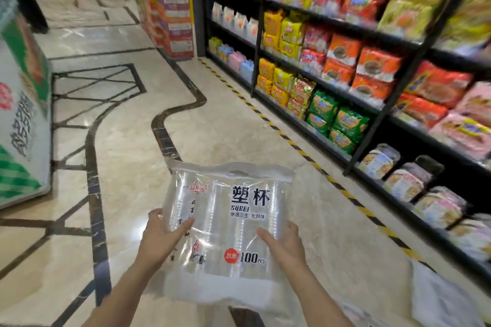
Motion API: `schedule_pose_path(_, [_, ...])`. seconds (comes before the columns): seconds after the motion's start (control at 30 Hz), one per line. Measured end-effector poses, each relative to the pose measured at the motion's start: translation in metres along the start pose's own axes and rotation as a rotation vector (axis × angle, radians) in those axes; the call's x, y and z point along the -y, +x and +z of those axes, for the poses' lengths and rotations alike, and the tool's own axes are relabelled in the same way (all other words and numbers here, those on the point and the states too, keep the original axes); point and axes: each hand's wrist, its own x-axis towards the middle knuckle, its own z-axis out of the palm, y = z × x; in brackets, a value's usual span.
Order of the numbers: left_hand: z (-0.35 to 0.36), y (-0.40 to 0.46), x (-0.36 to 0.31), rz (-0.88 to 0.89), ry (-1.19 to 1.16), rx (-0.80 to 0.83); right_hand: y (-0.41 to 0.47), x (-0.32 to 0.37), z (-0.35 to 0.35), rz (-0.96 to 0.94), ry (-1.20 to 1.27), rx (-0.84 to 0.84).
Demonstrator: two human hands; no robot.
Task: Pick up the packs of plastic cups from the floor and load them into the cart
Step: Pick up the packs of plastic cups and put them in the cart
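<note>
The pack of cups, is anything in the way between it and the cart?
Cannot tell: no cart shows in this view. Both hands, left and right, hold the pack of plastic cups above the floor, with nothing between fingers and pack.

Cup pack (228, 220) print: "塑杯", "SUBEI", "100 PCS".

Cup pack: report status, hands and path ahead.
Both hands on it: left hand and right hand grip the cup pack, held above the floor. No cart in view. Aisle ahead open; shelves on right.
</note>
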Motion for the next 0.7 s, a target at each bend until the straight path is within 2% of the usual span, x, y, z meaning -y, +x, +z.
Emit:
schedule_pose_path(0.17, [-0.07,-0.115,-0.101,0.121,-0.096,-0.046,-0.112,0.086,-0.083,-0.119,0.024,-0.053])
schedule_pose_path(0.33, [-0.121,-0.216,-0.131,0.219,-0.149,-0.018,-0.221,0.113,-0.131,-0.22,0.056,-0.136])
schedule_pose_path(0.53, [-0.144,-0.332,-0.134,0.353,-0.21,0.035,-0.355,0.082,-0.181,-0.259,0.167,-0.247])
schedule_pose_path(0.7, [-0.101,-0.423,-0.156,0.457,-0.204,0.199,-0.456,0.025,-0.26,-0.235,0.276,-0.415])
